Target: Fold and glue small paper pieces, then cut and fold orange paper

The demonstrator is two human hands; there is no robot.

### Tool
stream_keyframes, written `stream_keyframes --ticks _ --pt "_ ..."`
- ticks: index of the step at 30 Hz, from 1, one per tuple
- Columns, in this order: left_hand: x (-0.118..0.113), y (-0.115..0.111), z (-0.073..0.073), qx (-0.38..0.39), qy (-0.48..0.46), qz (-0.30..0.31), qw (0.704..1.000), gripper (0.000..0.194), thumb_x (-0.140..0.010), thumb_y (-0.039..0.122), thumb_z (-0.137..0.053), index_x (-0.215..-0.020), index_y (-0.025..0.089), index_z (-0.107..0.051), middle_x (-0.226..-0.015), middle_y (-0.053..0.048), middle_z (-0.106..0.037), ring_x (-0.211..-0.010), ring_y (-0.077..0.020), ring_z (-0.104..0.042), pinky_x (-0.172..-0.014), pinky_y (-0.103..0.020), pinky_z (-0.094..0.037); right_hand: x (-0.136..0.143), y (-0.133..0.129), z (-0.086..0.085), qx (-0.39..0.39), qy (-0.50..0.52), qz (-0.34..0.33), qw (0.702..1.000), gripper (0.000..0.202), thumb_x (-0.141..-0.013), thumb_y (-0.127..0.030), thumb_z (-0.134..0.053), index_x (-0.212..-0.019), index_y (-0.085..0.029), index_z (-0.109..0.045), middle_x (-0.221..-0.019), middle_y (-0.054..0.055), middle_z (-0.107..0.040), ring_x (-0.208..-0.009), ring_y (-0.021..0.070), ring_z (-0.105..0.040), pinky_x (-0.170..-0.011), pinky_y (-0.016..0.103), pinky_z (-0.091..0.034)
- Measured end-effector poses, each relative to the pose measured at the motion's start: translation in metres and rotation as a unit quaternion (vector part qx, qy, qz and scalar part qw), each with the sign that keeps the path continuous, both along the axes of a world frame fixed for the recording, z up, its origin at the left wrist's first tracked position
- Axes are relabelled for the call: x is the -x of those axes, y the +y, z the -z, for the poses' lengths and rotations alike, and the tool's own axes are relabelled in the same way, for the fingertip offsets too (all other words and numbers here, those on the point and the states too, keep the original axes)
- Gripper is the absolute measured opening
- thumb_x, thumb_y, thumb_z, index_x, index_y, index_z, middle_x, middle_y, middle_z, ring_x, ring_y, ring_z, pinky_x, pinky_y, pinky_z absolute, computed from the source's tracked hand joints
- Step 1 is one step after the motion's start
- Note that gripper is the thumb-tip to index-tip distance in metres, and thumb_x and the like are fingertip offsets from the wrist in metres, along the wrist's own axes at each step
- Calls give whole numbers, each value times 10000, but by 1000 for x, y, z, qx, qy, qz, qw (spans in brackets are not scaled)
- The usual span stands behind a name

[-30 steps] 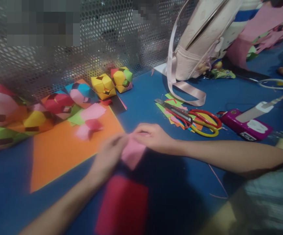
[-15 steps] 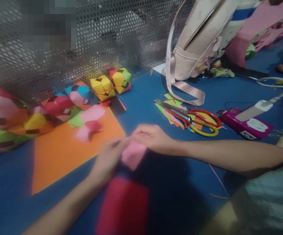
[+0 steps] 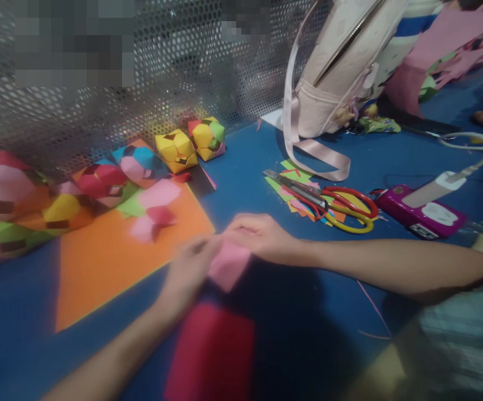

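A small pink piece of paper (image 3: 229,264) is pinched between my two hands, over the blue table. My left hand (image 3: 195,256) is closed on its left edge and slightly blurred. On the upper right side, my right hand (image 3: 262,236) is closed with curled fingers on the same paper. Just below lies a red sheet of paper (image 3: 214,351). To the left, an orange sheet (image 3: 128,267) carries a small pink, red and green folded paper piece (image 3: 155,214). The fingertips and the paper's upper part are partly hidden.
Several folded paper balls, such as a yellow one (image 3: 176,150), line a perforated metal screen (image 3: 174,61). Scissors (image 3: 345,209) and a cutter knife (image 3: 297,186) rest on paper scraps. Further right are a purple device (image 3: 420,211) with a cable and a pale bag (image 3: 333,72).
Almost nothing differs. Both hands keep the pink paper in nearly the same place, and the left hand and forearm have shifted very slightly.
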State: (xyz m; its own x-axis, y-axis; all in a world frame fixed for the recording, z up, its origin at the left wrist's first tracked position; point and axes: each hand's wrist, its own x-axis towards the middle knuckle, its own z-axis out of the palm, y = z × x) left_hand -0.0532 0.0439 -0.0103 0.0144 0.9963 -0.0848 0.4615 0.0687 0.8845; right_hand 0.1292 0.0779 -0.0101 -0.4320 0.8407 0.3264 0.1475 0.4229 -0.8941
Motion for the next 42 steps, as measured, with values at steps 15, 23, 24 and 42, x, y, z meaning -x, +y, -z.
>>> stream_keyframes --ticks 15,23,24,42 --pt "-3 2 -7 -9 -3 33 999 222 -814 397 -610 -795 204 -718 -765 -8 -697 -719 -161 -612 -643 -254 -448 1 3 1 23 18 0 1000 134 -826 -194 -544 -722 -159 -622 -744 -1 -625 -711 104 -566 -661 220 -433" --pt "-1 3 -15 -7 26 66 997 171 -793 341 -611 -750 195 -689 -702 -3 -682 -653 -154 -605 -589 -249 -448 0 1 1 -36 22 -1 999 148 -831 -154 -539 -718 -160 -635 -740 -3 -630 -693 93 -558 -649 214 -424" --pt "-2 3 -15 -9 26 67 997 172 -791 343 -615 -742 194 -683 -693 0 -679 -641 -149 -599 -580 -246 -444 1 1 2 -40 24 -2 999 152 -834 -150 -539 -720 -162 -639 -740 -5 -632 -691 92 -559 -648 212 -425" --pt "-3 3 -17 -45 64 80 994 256 -810 403 -602 -748 180 -711 -689 -2 -699 -639 -154 -619 -597 -234 -471 1 4 5 -67 22 -10 997 74 -828 -220 -628 -785 -169 -660 -802 8 -660 -759 113 -601 -715 239 -472"
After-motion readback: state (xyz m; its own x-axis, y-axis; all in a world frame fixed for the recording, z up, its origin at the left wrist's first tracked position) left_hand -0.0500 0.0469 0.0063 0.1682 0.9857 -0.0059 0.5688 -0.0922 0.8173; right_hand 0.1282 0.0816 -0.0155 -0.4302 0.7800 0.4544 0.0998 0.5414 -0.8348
